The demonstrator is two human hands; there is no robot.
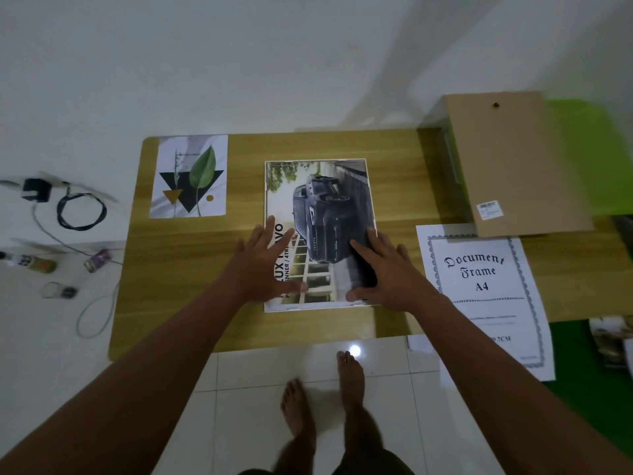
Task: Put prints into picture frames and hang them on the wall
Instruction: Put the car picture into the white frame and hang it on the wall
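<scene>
A: Your car print (318, 207) lies flat mid tabletop (171, 296), long side running away from you, white border showing.
B: Agreed. Your left grip (263, 265) rests on its lower left part, over the black lettering. Fingers are straight and spread, thumb pointing right near the lower edge.
A: Your right grip (387, 272) is the same on the lower right: fingers straight and spread along the print's right edge, thumb pointing left. Neither pinches anything.
B: Can't tell whether a frame sits under the print.
A: Leaf print (190, 176) lies flat at the tabletop's far left corner, apart from the car print.
B: On your right is a white sheet (479, 279) reading "Document Frame A4", near end hanging over the tabletop edge. A brown backing board (507, 159) lies beyond it, overlapping the sheet's far right corner. It has a small hole near the far edge and a barcode sticker nearer you.
A: Left of the tabletop, on a white surface: black charger (34, 190), coiled black cable (82, 210), white cable (99, 313), small bottles (37, 264), blurred.
B: Your bare feet (349, 375) stand on white tiles just before the tabletop's near edge.
</scene>
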